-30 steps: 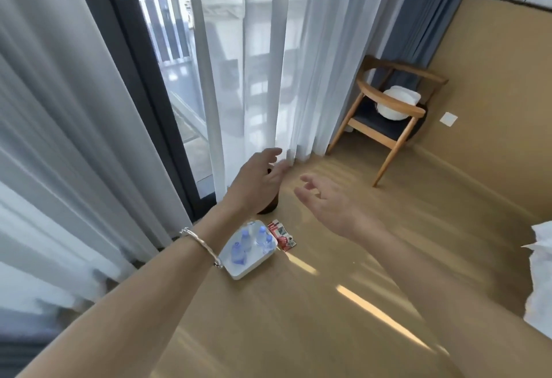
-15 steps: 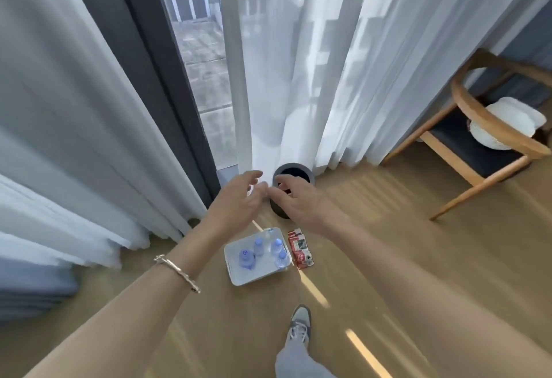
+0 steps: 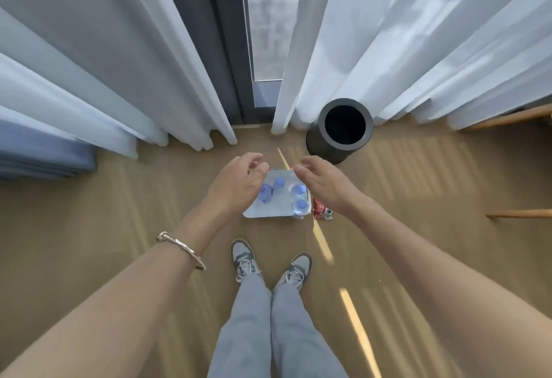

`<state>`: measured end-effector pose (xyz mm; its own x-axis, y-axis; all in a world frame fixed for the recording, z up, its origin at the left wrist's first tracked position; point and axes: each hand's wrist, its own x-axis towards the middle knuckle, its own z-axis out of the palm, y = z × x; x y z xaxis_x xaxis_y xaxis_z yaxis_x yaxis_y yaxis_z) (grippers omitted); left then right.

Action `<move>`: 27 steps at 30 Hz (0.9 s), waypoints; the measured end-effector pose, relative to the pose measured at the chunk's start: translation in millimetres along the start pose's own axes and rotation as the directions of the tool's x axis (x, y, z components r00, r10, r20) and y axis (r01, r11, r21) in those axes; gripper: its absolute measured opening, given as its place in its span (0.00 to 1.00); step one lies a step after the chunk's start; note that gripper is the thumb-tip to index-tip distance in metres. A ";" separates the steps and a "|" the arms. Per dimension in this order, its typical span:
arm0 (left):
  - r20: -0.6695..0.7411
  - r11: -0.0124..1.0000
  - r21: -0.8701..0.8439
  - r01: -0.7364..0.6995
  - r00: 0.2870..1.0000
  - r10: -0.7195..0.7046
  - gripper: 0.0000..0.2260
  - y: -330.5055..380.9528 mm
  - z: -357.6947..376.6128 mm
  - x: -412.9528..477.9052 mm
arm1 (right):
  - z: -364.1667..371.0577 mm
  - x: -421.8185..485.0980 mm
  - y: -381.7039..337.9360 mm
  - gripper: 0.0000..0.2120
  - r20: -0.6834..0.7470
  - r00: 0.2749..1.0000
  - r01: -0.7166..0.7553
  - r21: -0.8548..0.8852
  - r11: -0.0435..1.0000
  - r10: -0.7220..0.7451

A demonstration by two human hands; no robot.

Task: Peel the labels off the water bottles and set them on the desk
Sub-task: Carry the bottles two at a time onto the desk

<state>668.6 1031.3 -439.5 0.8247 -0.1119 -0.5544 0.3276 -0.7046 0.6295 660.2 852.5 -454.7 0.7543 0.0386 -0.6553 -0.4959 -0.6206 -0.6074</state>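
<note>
A grey curtain (image 3: 89, 64) hangs at ten o'clock, its hem reaching the wooden floor (image 3: 119, 213). A thin metal bracelet (image 3: 180, 247) circles the left wrist. The left hand (image 3: 236, 186) hovers over the nine o'clock edge of a white tray (image 3: 263, 213), its grip loose, fingers curved and apart, holding nothing. The tray lies on the floor, and four blue-capped water bottles (image 3: 279, 182) stand upright on it, seen from above; whether they carry labels cannot be told. At six o'clock from the tray are two grey shoes (image 3: 243, 258), toes pointing at it. The right hand (image 3: 325, 186) hovers over the tray's three o'clock edge, its grip likewise apart and empty. A crumpled red-and-white wrapper (image 3: 322, 212) lies on the floor just beside the tray, at four o'clock. A black round bin (image 3: 322, 147) stands at one o'clock from the tray, against the hem of a white sheer curtain (image 3: 388, 34). Wooden chair legs (image 3: 507, 117) show at three o'clock.
</note>
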 end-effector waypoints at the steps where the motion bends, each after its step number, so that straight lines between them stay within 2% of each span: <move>1: 0.010 1.000 0.011 0.019 1.000 -0.019 0.18 -10.1 5.0 8.7 | 5.1 10.1 7.8 0.25 0.007 1.000 -0.019 0.010 1.000 0.019; 5: 0.085 0.997 0.046 0.054 0.995 -0.057 0.18 -46.1 30.2 43.9 | 28.0 44.1 44.5 0.24 0.022 0.993 -0.117 0.079 0.990 0.115; 13: 0.191 0.991 0.111 0.072 0.977 -0.092 0.17 -101.1 83.8 117.0 | 76.3 101.2 131.9 0.24 0.061 0.958 -0.285 0.053 0.957 0.281; 21: 0.245 0.981 0.180 0.075 0.962 -0.119 0.17 -165.6 139.1 185.5 | 117.8 181.4 180.9 0.25 0.093 0.955 -0.284 0.005 0.959 0.282; 27: 0.221 0.973 0.211 0.092 0.965 -0.139 0.16 -217.5 173.6 224.0 | 157.5 233.2 209.7 0.27 0.132 0.950 -0.285 -0.013 0.959 0.284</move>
<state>702.1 1037.9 -795.1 0.6487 -0.1651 -0.7429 0.2970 -0.8438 0.4469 664.4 854.7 -805.6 0.5188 -0.0360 -0.8541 -0.6847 -0.6157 -0.3900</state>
